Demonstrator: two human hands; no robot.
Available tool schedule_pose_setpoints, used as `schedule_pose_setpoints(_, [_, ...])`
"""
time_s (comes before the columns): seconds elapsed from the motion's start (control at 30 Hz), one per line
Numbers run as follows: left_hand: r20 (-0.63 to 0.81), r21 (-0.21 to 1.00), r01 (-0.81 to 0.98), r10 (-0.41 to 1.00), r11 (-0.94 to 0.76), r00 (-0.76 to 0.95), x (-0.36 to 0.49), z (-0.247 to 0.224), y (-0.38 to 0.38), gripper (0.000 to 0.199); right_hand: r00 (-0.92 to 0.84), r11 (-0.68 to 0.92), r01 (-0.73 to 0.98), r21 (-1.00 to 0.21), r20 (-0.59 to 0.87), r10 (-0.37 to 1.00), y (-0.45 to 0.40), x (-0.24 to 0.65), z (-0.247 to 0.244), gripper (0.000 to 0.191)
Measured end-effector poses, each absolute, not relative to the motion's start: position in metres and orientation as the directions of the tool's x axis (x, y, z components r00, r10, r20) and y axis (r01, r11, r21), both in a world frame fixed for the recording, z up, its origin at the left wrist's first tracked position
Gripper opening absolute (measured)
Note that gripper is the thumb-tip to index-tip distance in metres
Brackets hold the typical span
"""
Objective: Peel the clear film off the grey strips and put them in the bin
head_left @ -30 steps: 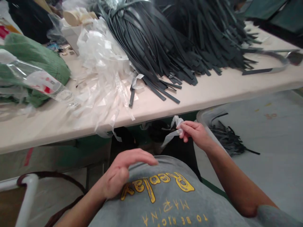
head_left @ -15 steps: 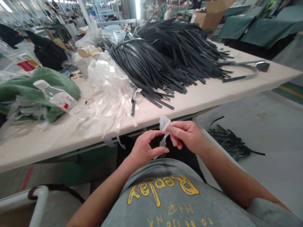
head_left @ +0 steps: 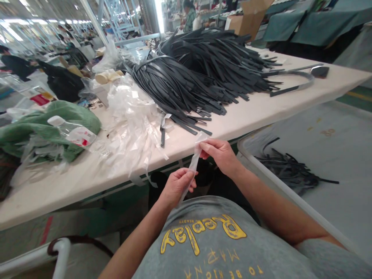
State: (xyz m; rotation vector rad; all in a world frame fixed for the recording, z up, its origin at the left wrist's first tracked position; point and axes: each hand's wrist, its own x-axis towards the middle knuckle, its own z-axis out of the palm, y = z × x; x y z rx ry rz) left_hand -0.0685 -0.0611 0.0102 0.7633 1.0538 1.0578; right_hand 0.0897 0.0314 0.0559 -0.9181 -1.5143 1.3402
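Observation:
A thin translucent plastic strip (head_left: 194, 159) is stretched between my two hands, just off the table's front edge. My right hand (head_left: 217, 153) pinches its upper end between thumb and fingers. Lower down, my left hand (head_left: 180, 184) grips the same strip, whose tail hangs toward my shirt. Beyond my hands lies a big heap of dark flat straps (head_left: 186, 83) on the table (head_left: 232, 124). Left of the straps, a tangled pile of similar clear plastic strips (head_left: 133, 128) spills over the table edge.
On the left, a clear bottle with a white cap (head_left: 77, 133) rests on green cloth (head_left: 31, 124). A looped strap (head_left: 305, 83) lies at the right. Below, a pale bin (head_left: 319, 147) holds loose dark straps (head_left: 290, 170). A person (head_left: 189, 17) sits in the background.
My left hand has closed on the strip, its fingers having been apart before. The strip, bunched earlier, is now drawn out lengthwise. My right hand has risen slightly.

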Motion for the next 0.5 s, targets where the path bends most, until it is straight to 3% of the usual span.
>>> schedule_pose_setpoints(0.13, [-0.330,0.889,-0.275,0.929,0.365,0.166,-0.071,0.006,-0.069,0.032,-0.278,0.086,-0.107,-0.991,0.113,0.954,0.038,0.094,0.049,0.025])
schedule_pose_setpoints(0.5, [-0.470,0.807,-0.162,0.783,0.568,0.408,-0.089,-0.002,-0.089,0.029,-0.175,0.049,-0.096,-0.994,0.065,0.982,0.045,0.113,0.036,0.025])
